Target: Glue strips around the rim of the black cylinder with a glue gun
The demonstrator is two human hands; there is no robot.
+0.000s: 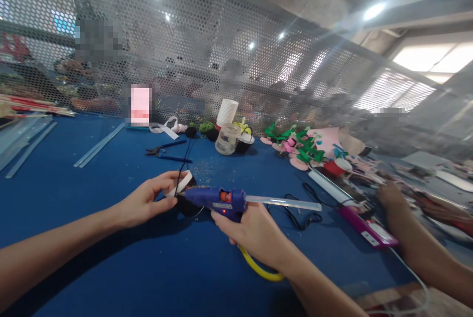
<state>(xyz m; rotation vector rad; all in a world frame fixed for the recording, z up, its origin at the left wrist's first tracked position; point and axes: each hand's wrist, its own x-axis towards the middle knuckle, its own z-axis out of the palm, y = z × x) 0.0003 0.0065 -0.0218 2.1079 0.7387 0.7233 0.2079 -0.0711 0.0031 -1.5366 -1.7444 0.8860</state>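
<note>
While the right hand [254, 236] has its fingers closed round the grip of the blue hot glue gun [218, 200], a yellow cord [258, 269] loops under the wrist. The gun lies level, its long axis running left to right. Its clear glue stick [284, 203] juts right and its nozzle sits just beside a white ribbon strip [181, 185]. The left hand [148, 201] pinches that strip over a black round piece [186, 206] on the blue bench [92, 184]. Beyond lie blue-handled pliers [166, 152] and a clear cup [227, 139]; a co-worker's hand [391, 196] rests at right.
</note>
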